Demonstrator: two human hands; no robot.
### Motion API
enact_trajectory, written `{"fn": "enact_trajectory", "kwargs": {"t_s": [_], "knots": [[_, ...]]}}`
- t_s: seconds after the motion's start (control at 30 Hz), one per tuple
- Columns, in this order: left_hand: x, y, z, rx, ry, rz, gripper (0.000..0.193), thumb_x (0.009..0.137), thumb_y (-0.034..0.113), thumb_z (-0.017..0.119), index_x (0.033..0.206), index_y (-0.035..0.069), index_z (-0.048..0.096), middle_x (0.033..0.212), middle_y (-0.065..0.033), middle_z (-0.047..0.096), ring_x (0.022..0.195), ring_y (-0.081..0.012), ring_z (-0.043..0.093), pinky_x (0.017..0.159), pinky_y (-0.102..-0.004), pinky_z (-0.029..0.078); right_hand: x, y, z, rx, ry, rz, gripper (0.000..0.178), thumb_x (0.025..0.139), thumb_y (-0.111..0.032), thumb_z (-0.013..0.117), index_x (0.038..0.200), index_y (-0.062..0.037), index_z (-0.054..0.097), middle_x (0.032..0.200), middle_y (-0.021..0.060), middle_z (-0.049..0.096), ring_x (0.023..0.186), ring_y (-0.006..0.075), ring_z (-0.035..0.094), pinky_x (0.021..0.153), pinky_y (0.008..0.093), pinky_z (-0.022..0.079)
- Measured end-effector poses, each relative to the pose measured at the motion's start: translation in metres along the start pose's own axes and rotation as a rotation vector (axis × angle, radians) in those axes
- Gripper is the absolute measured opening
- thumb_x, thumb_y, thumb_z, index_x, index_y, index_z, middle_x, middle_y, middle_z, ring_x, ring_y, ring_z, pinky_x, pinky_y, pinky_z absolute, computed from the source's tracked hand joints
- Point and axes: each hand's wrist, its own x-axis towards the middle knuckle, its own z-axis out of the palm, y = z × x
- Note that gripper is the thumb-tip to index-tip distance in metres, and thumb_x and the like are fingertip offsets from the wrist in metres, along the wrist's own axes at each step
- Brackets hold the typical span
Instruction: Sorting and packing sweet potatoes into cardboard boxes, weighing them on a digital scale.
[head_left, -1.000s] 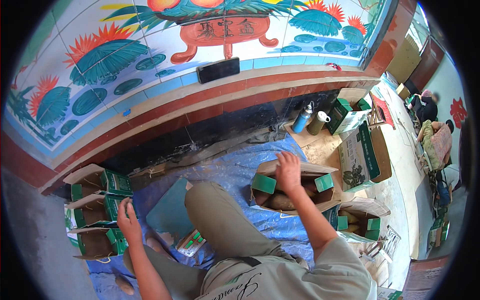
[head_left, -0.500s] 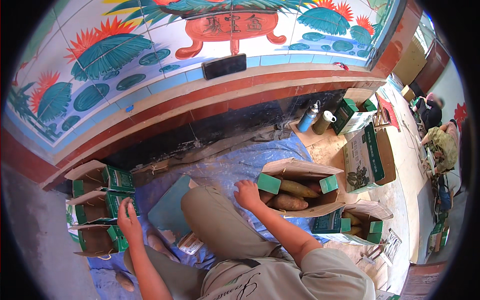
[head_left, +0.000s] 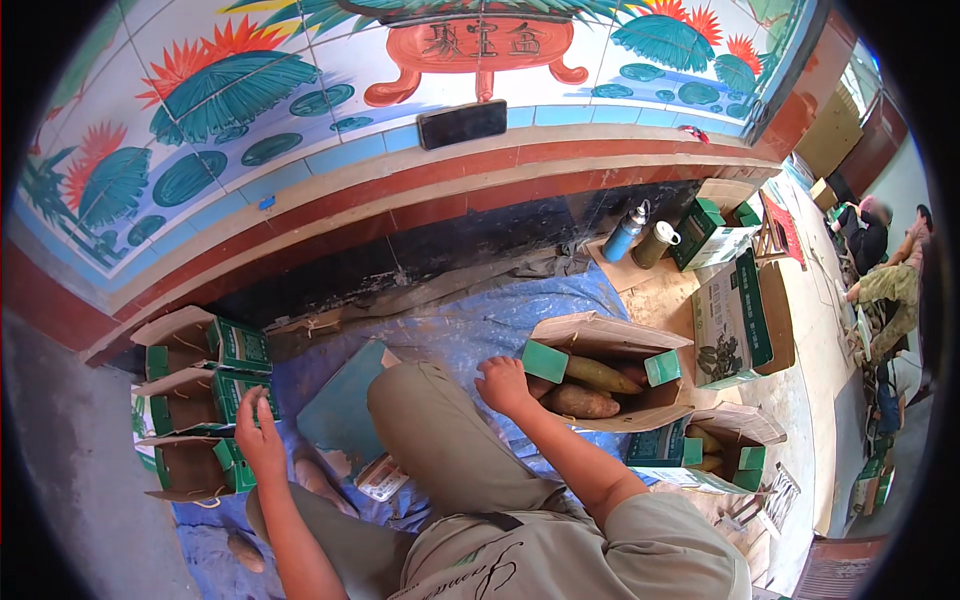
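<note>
My left hand is raised beside the left-hand row of green and brown cardboard boxes, its fingers stretched and nothing seen in them. The middle box and its neighbours stand open, showing bare brown insides. My right hand hovers by the left end of an open carton, near its green end flap. Its fingers are loosely bent and apart, holding nothing visible. Inside that carton lie several large brownish tubers resembling sweet potatoes. My bent knee is between the hands.
A second carton of tubers stands to the near right, with a taller carton behind. A blue bottle and olive flask stand by the wall. Blue sheeting covers the floor; a teal board lies left. People sit far right.
The whole view has shifted slightly. Both my hands keep nearly the same places and poses. At the far right, a person in patterned trousers has changed posture.
</note>
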Motion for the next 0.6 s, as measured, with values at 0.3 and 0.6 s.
{"fn": "enact_trajectory", "kwargs": {"t_s": [0.3, 0.6], "knots": [[-0.001, -0.005, 0.0, -0.032, 0.028, 0.016, 0.024, 0.092, 0.016, 0.047, 0.104, -0.001, 0.06, 0.099, -0.0149, 0.064, 0.093, -0.0266, 0.061, 0.084, -0.0343, 0.046, -0.001, 0.005, -0.001, -0.027, -0.026, -0.021, 0.025, 0.078, -0.027, 0.062, 0.095, -0.0103, 0.066, 0.1, 0.0112, 0.062, 0.1, 0.0285, 0.055, 0.088, 0.0422, 0.039], [0.0, -0.007, 0.0, -0.008, 0.023, 0.023, 0.024, 0.092, 0.017, 0.048, 0.102, 0.0, 0.061, 0.098, -0.015, 0.064, 0.092, -0.0273, 0.061, 0.083, -0.0348, 0.045, -0.002, 0.011, 0.0, -0.085, -0.068, -0.043, 0.026, 0.078, -0.029, 0.062, 0.095, -0.0101, 0.065, 0.096, 0.0122, 0.063, 0.098, 0.0294, 0.057, 0.089, 0.0427, 0.038]]}}
